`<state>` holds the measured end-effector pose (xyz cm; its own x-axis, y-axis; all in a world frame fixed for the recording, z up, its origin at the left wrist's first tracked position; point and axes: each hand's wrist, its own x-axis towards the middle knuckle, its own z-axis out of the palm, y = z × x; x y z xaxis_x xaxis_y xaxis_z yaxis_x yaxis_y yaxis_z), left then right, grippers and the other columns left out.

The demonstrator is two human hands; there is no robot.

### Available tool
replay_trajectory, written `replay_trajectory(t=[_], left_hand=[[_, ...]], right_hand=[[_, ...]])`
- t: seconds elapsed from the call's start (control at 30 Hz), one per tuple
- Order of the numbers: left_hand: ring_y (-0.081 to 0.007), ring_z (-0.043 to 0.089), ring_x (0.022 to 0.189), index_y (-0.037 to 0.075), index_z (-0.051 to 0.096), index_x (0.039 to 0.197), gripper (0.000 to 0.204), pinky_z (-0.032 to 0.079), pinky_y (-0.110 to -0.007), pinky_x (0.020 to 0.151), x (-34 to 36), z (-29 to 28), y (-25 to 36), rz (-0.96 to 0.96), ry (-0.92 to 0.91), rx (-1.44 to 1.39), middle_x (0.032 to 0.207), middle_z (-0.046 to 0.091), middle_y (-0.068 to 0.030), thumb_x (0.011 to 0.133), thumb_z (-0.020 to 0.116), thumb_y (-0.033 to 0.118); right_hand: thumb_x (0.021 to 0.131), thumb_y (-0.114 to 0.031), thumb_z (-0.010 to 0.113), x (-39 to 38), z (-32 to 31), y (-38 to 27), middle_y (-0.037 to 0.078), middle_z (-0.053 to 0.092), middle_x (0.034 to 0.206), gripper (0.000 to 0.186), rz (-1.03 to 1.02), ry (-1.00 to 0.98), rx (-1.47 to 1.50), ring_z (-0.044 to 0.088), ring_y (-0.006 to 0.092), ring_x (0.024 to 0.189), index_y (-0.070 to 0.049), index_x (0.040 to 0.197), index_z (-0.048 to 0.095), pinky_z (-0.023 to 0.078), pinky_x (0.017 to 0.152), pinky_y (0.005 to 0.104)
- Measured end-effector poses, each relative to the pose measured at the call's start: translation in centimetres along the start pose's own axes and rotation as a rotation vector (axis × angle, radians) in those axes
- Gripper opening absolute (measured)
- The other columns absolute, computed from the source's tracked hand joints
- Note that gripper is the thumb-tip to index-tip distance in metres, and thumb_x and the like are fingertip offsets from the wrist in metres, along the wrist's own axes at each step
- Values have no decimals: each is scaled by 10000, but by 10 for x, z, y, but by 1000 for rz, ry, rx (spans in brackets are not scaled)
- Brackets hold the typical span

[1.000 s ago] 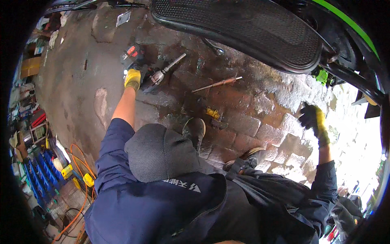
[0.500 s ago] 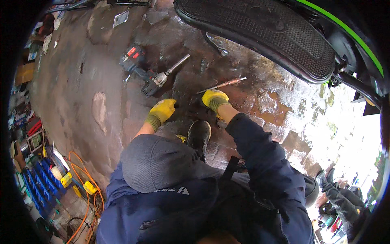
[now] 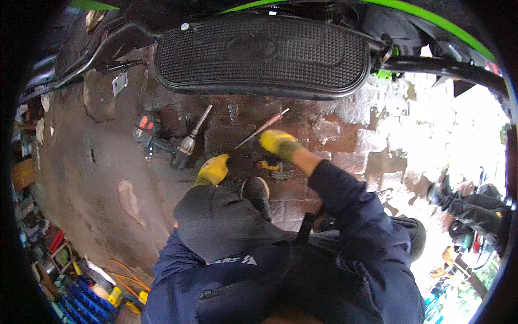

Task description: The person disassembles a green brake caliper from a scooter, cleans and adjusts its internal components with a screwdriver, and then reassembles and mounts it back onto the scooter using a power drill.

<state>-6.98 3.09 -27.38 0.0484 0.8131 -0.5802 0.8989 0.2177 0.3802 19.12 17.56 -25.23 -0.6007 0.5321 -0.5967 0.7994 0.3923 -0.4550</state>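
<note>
My left hand (image 3: 215,168), in a yellow glove, has left the cordless impact wrench (image 3: 183,150) lying behind it on the ground; its fingers are curled, their contents hidden. My right hand (image 3: 278,143), gloved alike and slightly blurred, is closed just below a slim rod tool with a copper-coloured section (image 3: 272,121); whether it touches or holds anything is unclear. Under that hand lies a small yellow part (image 3: 266,165) beside a dark piece (image 3: 281,174). My shoe (image 3: 255,195) is between and below the hands.
A vehicle's black textured footboard (image 3: 264,70) and green-trimmed frame span the top. Tools, boxes, blue racks (image 3: 81,297) and an orange cord (image 3: 129,278) crowd the lower left. Another person's dark-trousered legs (image 3: 475,213) are at the right, on the wet brick ground.
My left hand moved off the impact wrench toward me. My right hand swung inward from the far right, its fingers now curled. The view has shifted toward the footboard.
</note>
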Motion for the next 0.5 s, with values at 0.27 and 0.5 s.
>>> replay_trajectory(t=[0.27, 0.5], left_hand=[[-409, 652, 1245, 45, 695, 1336, 424, 505, -484, 1087, 18, -48, -10, 90, -15, 0, 1301, 711, -232, 966, 553, 196], [-428, 633, 1246, 70, 678, 1333, 401, 506, -506, 1041, -22, -16, -70, 95, 48, -166, 1277, 705, -225, 976, 621, 244]], right_hand=[[981, -314, 602, -17, 27, 33, 205, 768, 1148, 347, -32, -70, 116, 722, 412, 1118, -51, 1090, 801, 575, 900, 489], [892, -271, 664, 45, 81, -61, 111, 811, 1078, 304, -84, 19, -471, 764, 361, 990, -146, 1099, 849, 561, 764, 605]])
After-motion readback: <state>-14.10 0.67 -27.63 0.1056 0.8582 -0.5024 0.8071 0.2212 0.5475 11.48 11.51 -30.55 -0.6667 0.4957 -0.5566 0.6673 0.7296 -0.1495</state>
